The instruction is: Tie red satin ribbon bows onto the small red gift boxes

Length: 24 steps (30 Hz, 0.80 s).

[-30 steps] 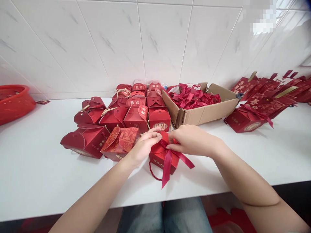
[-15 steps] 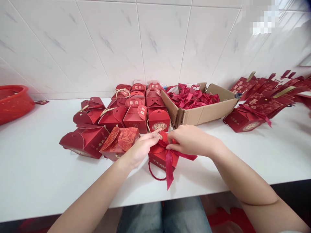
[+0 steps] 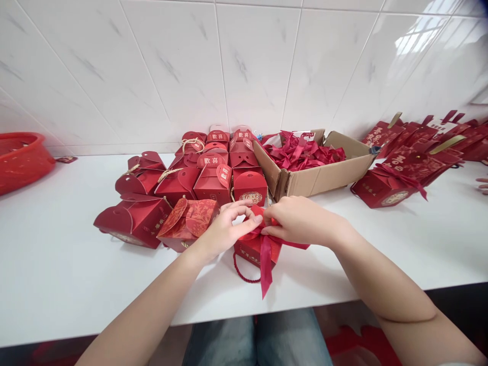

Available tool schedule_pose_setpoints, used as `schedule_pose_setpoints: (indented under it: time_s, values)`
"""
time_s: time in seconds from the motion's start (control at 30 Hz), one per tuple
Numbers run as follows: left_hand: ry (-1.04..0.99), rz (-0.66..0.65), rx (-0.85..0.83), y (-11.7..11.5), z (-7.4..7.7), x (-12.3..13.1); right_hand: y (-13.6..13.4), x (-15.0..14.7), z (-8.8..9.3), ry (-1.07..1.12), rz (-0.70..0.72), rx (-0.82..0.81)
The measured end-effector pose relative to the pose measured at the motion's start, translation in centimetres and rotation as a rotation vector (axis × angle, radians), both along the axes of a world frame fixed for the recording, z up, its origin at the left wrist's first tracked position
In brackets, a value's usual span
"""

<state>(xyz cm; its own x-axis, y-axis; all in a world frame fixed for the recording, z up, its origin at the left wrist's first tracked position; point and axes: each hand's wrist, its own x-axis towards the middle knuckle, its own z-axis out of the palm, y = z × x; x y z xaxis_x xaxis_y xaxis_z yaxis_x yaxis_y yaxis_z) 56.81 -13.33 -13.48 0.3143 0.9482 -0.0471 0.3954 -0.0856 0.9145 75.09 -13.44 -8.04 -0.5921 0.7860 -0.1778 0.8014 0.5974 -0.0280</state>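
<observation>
A small red gift box (image 3: pixel 249 250) with gold writing stands on the white table in front of me, its red rope handle (image 3: pixel 244 276) hanging at the near side. A dark-red ribbon (image 3: pixel 266 264) is knotted on its lid, one tail draped down the front and another reaching right. My right hand (image 3: pixel 301 219) pinches the ribbon by the knot, thumb against bent fingers. From the left, my left hand (image 3: pixel 232 223) bends thumb and index finger together at the ribbon on the lid; its other fingers stretch behind. The exact grip at the knot is partly hidden.
Several red gift boxes (image 3: pixel 211 185) are grouped left of centre. Behind my right hand stands a cardboard box (image 3: pixel 316 184) of loose ribbons (image 3: pixel 301 152). More red boxes (image 3: pixel 385 189) stand right, a red basin (image 3: pixel 23 165) left. Another person's fingers (image 3: pixel 483 185) show at the right edge.
My left hand has lifted slightly and its thumb has moved right towards the knot, bending the fingers into a ring. My right hand has barely moved.
</observation>
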Motion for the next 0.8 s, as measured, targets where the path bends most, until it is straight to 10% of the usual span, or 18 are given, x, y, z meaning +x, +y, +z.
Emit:
schedule_pose_setpoints:
  time_s: [0.33, 0.8]
  values:
    - [0.079, -0.010, 0.078, -0.10, 0.12, -0.22, 0.04, 0.02, -0.10, 0.021, -0.001, 0.014]
    - [-0.364, -0.129, -0.333, 0.43, -0.21, -0.39, -0.09, 0.18, 0.27, 0.029, 0.009, -0.015]
